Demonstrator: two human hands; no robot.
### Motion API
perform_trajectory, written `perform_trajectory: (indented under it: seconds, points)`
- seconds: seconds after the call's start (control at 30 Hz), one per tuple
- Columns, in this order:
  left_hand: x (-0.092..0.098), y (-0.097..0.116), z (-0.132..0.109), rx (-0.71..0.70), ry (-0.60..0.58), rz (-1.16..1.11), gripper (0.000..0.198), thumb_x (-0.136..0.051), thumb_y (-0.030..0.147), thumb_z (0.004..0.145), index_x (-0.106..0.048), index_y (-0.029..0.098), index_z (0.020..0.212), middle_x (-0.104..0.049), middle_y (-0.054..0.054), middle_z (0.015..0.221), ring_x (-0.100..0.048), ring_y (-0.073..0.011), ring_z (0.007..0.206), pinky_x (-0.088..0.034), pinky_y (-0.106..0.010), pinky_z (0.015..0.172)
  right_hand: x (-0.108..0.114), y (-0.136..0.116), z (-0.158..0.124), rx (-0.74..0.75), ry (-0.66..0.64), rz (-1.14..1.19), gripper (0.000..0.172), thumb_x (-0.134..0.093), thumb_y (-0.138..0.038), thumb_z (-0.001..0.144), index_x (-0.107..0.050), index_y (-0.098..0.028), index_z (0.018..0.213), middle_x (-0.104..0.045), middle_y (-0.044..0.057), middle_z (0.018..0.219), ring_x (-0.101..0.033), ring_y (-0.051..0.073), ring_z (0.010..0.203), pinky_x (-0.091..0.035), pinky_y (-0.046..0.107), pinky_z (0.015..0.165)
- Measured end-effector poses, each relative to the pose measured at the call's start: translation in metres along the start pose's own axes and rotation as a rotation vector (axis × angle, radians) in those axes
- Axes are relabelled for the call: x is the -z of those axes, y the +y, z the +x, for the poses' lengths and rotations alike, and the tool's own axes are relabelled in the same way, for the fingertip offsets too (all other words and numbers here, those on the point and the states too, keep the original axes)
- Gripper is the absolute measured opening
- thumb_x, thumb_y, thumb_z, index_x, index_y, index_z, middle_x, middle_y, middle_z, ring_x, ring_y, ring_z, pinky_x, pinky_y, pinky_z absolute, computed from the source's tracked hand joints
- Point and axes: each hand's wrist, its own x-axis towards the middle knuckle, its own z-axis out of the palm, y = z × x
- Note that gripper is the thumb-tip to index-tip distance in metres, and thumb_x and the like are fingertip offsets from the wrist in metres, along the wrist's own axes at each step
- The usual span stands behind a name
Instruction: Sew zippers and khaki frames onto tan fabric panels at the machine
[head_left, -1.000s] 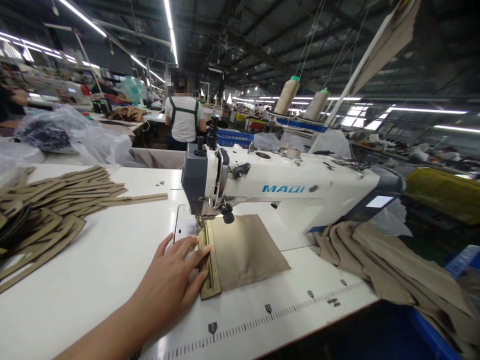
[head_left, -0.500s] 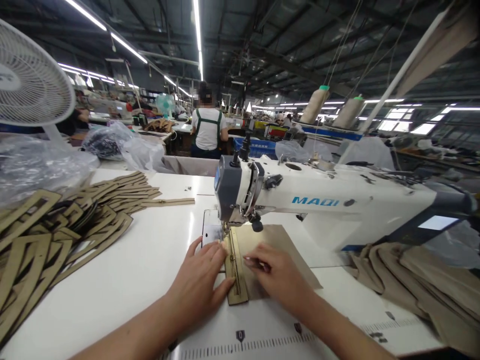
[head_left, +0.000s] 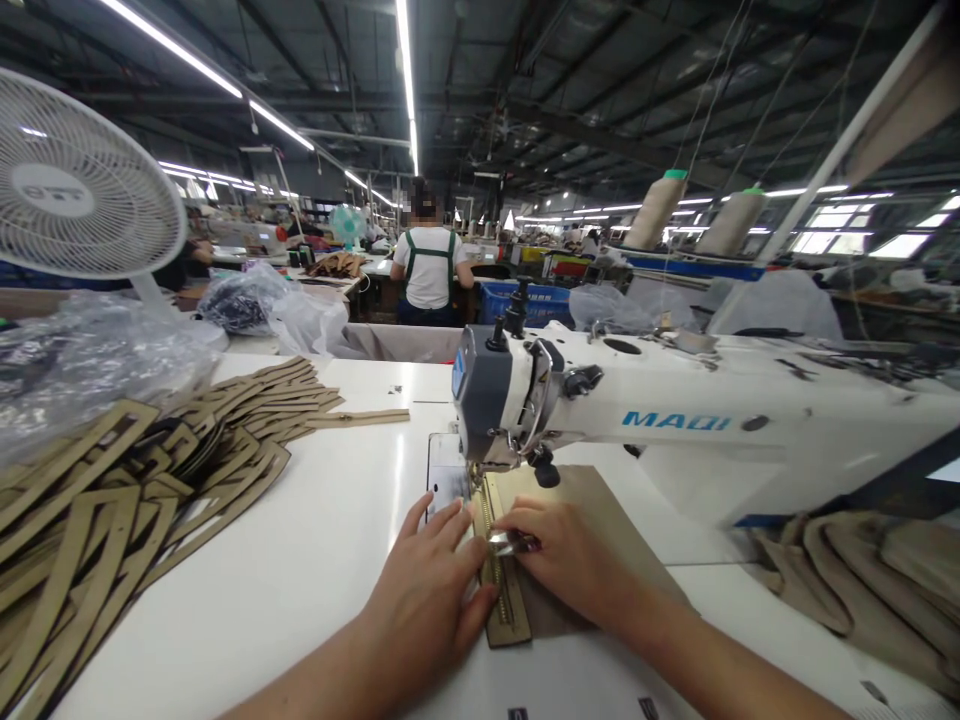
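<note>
A khaki zipper strip [head_left: 510, 610] with metal teeth lies on a tan fabric panel [head_left: 622, 530] under the head of the white sewing machine [head_left: 675, 385]. My left hand [head_left: 431, 575] rests flat along the strip's left side, fingers stretched out and the thumb on its edge. In my closed right hand [head_left: 566, 555] is a small shiny metal tool [head_left: 506, 543] with a dark end. Its tip reaches over the zipper teeth; my fingers hide much of it, so its exact kind is unclear. The needle area is partly hidden behind the machine head.
A heap of khaki zipper strips [head_left: 112, 520] covers the table's left side. Folded brown fabric [head_left: 862, 580] lies at the right. A white fan [head_left: 82, 180] and plastic bags [head_left: 97, 340] stand beyond the heap. A co-worker [head_left: 429, 262] faces away in the background.
The view has shifted, so the scene sits further right and lower. My right hand has moved onto the zipper, bringing the metal tool's tip over the teeth. My left hand stays on the strip.
</note>
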Motion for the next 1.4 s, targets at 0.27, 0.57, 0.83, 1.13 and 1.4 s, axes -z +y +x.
perform_trajectory:
  seconds: [0.27,0.57,0.83,1.13,1.4]
  points:
    - [0.003,0.003,0.001,-0.019,-0.016,0.022,0.022,-0.053,0.027,0.080,-0.058,0.020,0.099,-0.057,-0.010,0.119,-0.046,-0.0263,0.119,-0.020,-0.052,0.108,-0.002,0.006,0.010,-0.015,0.026,-0.124,0.022,-0.050,-0.006,0.069,-0.066,-0.019,0.076,-0.065,0.003,0.075,-0.060,0.018,0.069,-0.038,0.026,0.062]
    - [0.002,0.003,-0.001,0.017,-0.003,-0.002,0.019,-0.055,0.030,0.079,-0.059,0.022,0.096,-0.055,-0.009,0.123,-0.045,-0.0269,0.120,-0.021,-0.052,0.108,-0.007,0.017,0.017,-0.071,0.151,-0.004,0.019,-0.053,-0.011,0.073,-0.065,-0.021,0.083,-0.069,0.001,0.081,-0.062,0.017,0.076,-0.044,0.025,0.070]
    - [-0.002,0.002,-0.003,0.035,0.034,-0.045,0.039,-0.055,0.025,0.077,-0.046,0.016,0.114,-0.058,-0.012,0.117,-0.047,-0.0260,0.117,-0.022,-0.049,0.108,0.000,0.007,-0.016,0.105,-0.002,0.101,0.046,-0.042,-0.003,0.056,-0.063,-0.021,0.093,-0.063,0.000,0.079,-0.057,0.015,0.071,-0.040,0.024,0.062]
    - [-0.001,-0.001,-0.003,0.064,0.001,-0.087,0.035,-0.058,0.032,0.077,-0.049,0.019,0.108,-0.057,-0.008,0.113,-0.047,-0.0254,0.110,-0.020,-0.049,0.107,0.025,0.004,0.018,0.288,-0.389,-0.180,0.033,-0.049,-0.009,0.061,-0.052,-0.023,0.091,-0.060,0.000,0.085,-0.056,0.016,0.074,-0.035,0.024,0.061]
    - [-0.003,-0.004,-0.004,0.054,-0.015,-0.103,0.034,-0.058,0.038,0.078,-0.050,0.018,0.105,-0.055,-0.009,0.113,-0.047,-0.0272,0.110,-0.019,-0.052,0.106,0.022,0.009,0.022,0.309,-0.464,-0.127,0.024,-0.048,-0.005,0.062,-0.052,-0.020,0.080,-0.059,-0.001,0.082,-0.054,0.014,0.071,-0.033,0.024,0.060]
